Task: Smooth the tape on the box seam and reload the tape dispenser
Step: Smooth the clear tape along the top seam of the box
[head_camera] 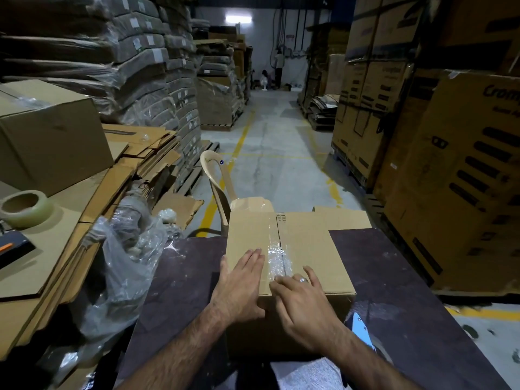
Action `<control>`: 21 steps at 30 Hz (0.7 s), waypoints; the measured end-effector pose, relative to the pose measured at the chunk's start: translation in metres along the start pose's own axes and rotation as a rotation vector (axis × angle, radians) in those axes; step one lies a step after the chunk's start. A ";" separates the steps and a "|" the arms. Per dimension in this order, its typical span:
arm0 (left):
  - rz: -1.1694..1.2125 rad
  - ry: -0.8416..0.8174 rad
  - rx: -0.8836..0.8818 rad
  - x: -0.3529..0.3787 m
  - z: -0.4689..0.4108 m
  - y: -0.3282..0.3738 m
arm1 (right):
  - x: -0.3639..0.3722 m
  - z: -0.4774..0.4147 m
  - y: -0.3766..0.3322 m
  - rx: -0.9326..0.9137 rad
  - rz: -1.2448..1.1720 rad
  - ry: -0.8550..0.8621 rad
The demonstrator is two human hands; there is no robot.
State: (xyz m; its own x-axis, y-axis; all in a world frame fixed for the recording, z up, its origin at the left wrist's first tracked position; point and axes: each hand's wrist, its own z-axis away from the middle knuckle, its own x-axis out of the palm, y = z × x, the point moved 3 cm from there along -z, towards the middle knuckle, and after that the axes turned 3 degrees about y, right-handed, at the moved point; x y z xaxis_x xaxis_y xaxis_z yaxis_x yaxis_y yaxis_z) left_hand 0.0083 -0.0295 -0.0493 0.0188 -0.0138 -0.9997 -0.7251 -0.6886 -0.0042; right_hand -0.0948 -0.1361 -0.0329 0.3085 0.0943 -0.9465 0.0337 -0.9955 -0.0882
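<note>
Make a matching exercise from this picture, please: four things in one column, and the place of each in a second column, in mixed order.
Things
1. left hand
2. right hand
3. tape roll
4. chair

Places
A. behind the box
B. on the seam tape, at the near edge
C. flat on the box top, left of the seam
D. on cardboard, far left

Pairs: 1-C, 2-B, 3-D, 4-A

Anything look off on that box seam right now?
Yes. The clear tape along the seam of the box is wrinkled and bubbled at its near end, not lying flat. The right hand presses there; the left hand lies flat beside it.
</note>
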 end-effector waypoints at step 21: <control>-0.010 -0.045 -0.001 -0.003 0.000 0.000 | 0.002 -0.040 0.034 0.044 0.016 -0.211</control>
State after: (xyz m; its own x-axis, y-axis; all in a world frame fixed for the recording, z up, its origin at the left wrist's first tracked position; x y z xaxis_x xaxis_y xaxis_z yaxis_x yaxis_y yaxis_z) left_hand 0.0084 -0.0294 -0.0462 -0.0053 0.0256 -0.9997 -0.7241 -0.6896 -0.0138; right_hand -0.0550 -0.1697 -0.0257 0.1023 0.0798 -0.9916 -0.0128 -0.9966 -0.0815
